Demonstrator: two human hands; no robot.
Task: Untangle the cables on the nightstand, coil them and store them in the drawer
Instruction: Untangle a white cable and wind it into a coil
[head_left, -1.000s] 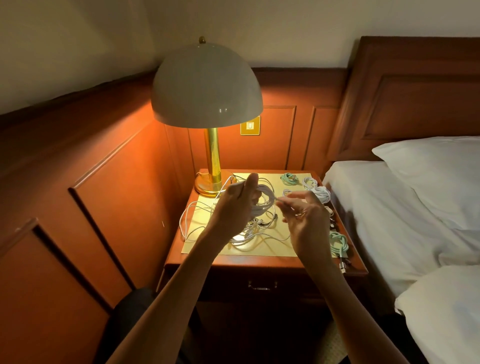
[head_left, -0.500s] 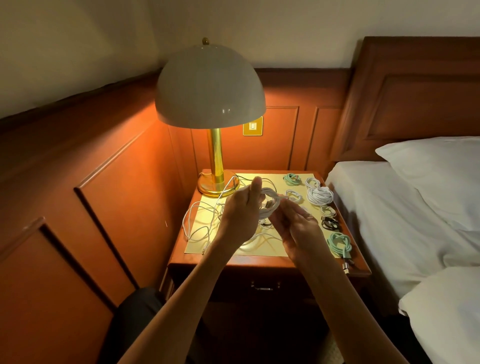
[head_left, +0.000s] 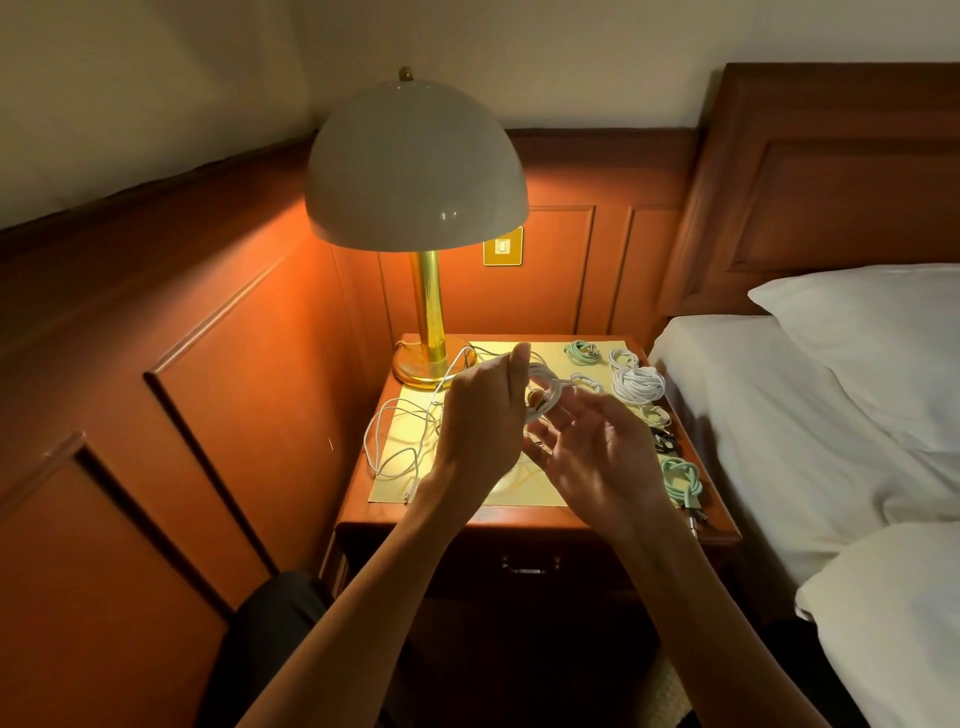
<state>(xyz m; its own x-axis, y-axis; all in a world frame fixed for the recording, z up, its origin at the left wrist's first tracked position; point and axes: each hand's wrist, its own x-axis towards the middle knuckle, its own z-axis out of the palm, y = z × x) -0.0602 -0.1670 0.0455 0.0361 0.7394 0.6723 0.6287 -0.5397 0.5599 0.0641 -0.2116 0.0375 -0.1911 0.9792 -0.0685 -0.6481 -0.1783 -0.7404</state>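
The white-sheeted bed fills the right of my feed, and left of it a glossy dome lamp on a brass stem lights the wooden desk, its drawer closed below. On the desk's yellow mat a loose white cable sprawls at left, and neat coils line the right edge (a fat white bundle behind, a mint coil in front). The left hand grips a round cable loop above the mat, hiding its middle. The right hand hangs beside it with its fingers loosely spread, holding nothing.
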